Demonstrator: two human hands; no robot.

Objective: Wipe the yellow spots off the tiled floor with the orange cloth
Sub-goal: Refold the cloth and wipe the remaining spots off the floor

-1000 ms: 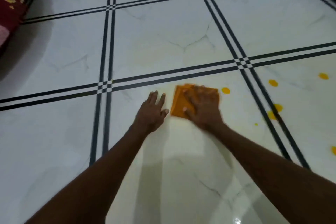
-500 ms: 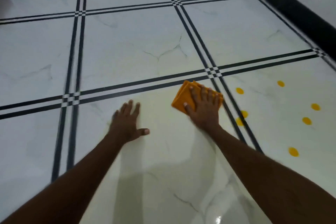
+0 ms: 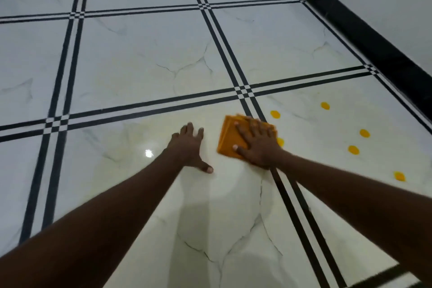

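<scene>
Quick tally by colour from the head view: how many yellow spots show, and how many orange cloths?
Yellow spots: 6, the last partly hidden by the right hand
Orange cloth: 1
Total: 7

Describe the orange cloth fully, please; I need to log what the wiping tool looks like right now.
The orange cloth is a soft-looking fabric folded into a flat, roughly square pad, its layered edges showing along the far side. It lies flat on the white tiled floor, over the black double line beside the tile crossing. The right hand presses it with spread, straight fingers, covering its right half. One yellow spot peeks out at its right edge.
</scene>
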